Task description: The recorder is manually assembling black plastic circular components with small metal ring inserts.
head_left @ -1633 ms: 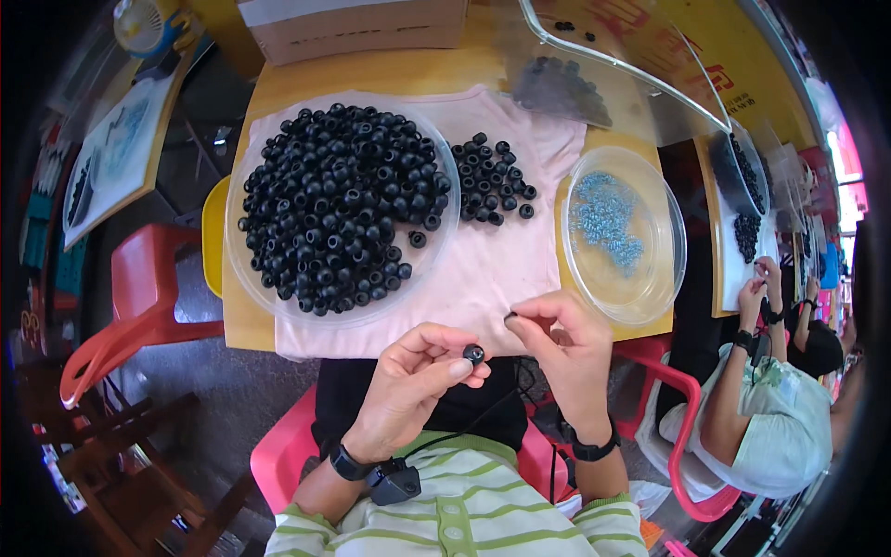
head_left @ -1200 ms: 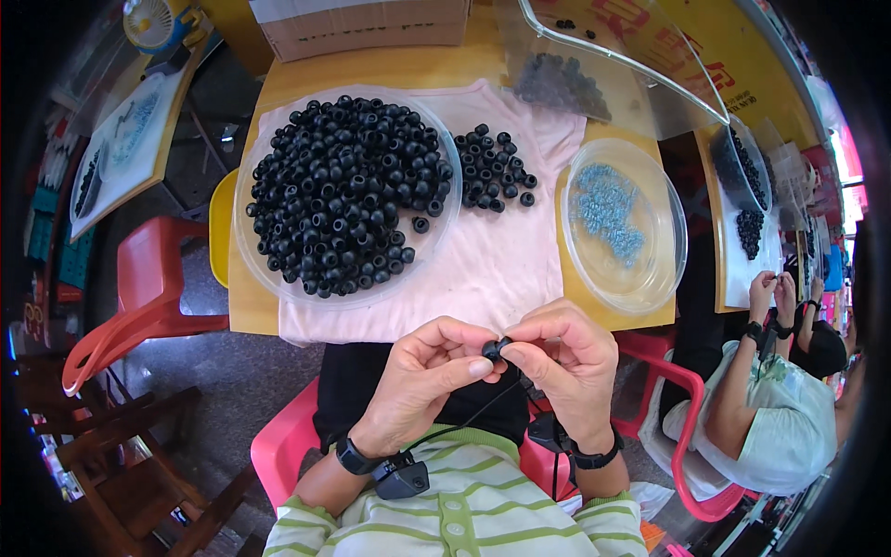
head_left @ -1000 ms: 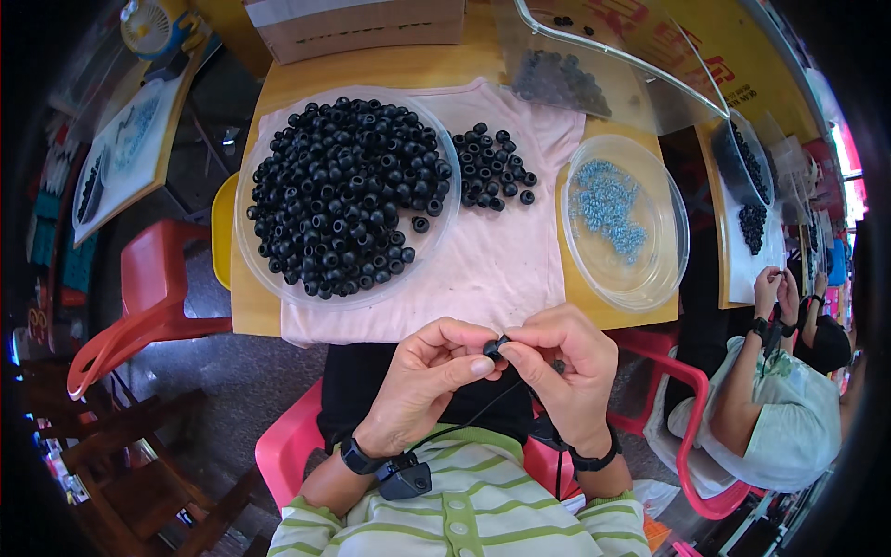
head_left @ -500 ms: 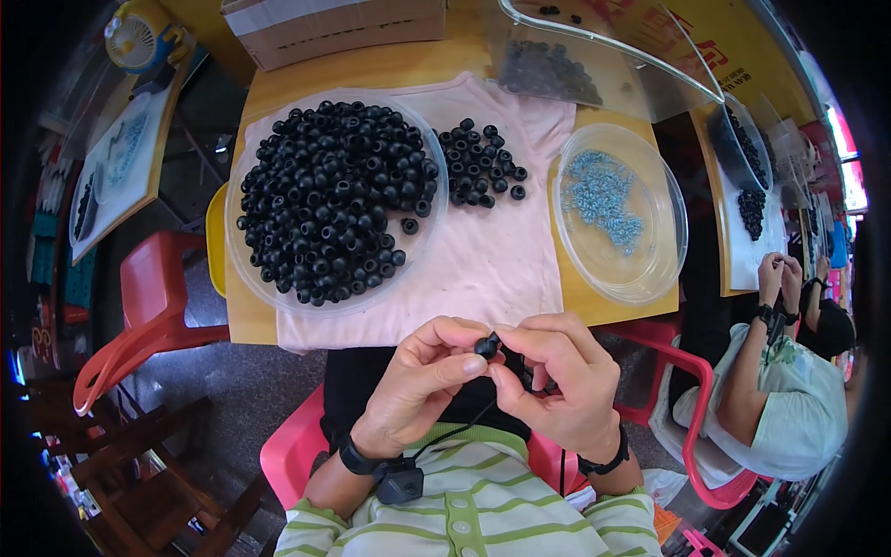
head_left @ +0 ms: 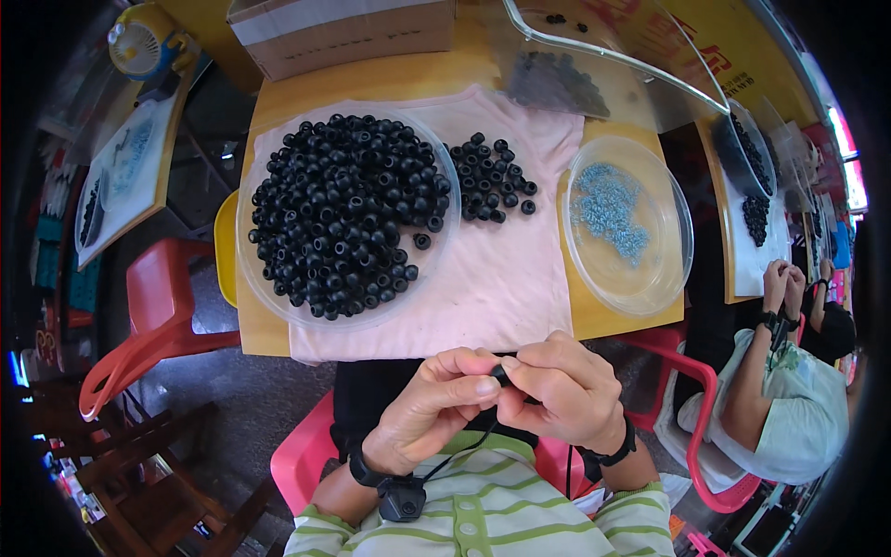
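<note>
Above my lap, just off the table's near edge, my left hand [head_left: 429, 408] and my right hand [head_left: 568, 390] meet fingertip to fingertip. Both pinch one small black bead [head_left: 501, 374], which the fingers mostly cover. Beyond them, on a pink cloth [head_left: 445, 320], a clear round tray [head_left: 243, 260] carries a large heap of black beads with wide holes. A looser group of black beads [head_left: 492, 176] lies to its right on the cloth. Farther right stands a clear round dish [head_left: 654, 292] with tiny light-blue pieces [head_left: 608, 209].
A cardboard box [head_left: 343, 42] and a clear bin [head_left: 622, 60] stand at the table's far side. To the left are a red chair [head_left: 167, 288] and a small fan [head_left: 137, 48]. On the right, another person [head_left: 770, 390] sits with raised hands at a second table.
Both hands have closed tighter around the black bead, so less of it shows. The tabletop sits slightly lower and farther right in the picture.
</note>
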Tool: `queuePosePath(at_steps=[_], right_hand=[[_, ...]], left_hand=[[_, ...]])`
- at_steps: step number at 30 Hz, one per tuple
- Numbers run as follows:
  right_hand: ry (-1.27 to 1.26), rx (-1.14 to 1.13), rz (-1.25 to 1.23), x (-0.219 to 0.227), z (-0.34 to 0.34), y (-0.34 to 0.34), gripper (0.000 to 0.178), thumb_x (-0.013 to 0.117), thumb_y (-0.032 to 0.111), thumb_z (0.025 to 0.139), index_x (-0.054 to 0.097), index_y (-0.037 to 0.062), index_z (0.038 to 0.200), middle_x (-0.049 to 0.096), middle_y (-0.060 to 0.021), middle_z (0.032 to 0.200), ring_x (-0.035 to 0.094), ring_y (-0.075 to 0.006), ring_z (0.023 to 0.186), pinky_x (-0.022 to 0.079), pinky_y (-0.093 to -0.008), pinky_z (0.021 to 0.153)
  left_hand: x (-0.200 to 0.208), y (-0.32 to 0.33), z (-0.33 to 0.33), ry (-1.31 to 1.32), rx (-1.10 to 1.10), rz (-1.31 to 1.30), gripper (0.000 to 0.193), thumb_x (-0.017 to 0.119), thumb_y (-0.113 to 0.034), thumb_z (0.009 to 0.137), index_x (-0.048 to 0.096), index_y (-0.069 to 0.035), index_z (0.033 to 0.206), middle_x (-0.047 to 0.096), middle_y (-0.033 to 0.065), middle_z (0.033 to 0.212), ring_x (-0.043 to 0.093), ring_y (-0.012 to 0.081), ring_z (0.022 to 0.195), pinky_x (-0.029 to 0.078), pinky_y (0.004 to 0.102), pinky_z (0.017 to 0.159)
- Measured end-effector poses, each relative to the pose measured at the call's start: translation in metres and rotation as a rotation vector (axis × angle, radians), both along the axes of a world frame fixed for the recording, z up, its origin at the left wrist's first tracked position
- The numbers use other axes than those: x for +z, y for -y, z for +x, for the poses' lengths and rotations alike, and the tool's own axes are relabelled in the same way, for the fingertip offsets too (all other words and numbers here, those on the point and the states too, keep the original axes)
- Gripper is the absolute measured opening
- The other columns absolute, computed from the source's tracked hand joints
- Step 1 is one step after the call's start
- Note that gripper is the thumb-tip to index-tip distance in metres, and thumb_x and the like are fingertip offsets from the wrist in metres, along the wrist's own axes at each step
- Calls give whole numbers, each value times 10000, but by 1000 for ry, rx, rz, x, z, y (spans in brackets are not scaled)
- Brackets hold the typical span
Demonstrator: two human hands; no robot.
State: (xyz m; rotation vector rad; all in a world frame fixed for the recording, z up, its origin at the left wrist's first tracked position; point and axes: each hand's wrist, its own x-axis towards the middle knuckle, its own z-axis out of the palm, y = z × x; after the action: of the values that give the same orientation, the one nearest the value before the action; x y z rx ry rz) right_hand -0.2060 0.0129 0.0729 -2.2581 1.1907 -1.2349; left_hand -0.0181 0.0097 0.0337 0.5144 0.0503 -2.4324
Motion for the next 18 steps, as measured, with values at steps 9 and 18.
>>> queuePosePath(at_steps=[9, 18], right_hand=[[-146, -279, 54, 58, -5, 64, 239, 787, 47, 704, 664, 45, 908, 653, -71, 801, 634, -195, 666, 503, -300, 572], [-477, -834, 121, 87, -89, 189, 418, 671, 386, 840, 703, 3, 1004, 719, -136, 897, 689, -277, 817, 504, -384, 778]], left_hand=[[26, 48, -1, 950, 462, -937, 241, 717, 17, 840, 688, -5, 1079, 676, 97, 1055, 636, 152, 928, 522, 270, 834], [12, 92, -4, 1934, 271, -1570, 227, 760, -28, 686, 702, -38, 905, 617, 63, 922, 537, 257, 929, 413, 368, 822]])
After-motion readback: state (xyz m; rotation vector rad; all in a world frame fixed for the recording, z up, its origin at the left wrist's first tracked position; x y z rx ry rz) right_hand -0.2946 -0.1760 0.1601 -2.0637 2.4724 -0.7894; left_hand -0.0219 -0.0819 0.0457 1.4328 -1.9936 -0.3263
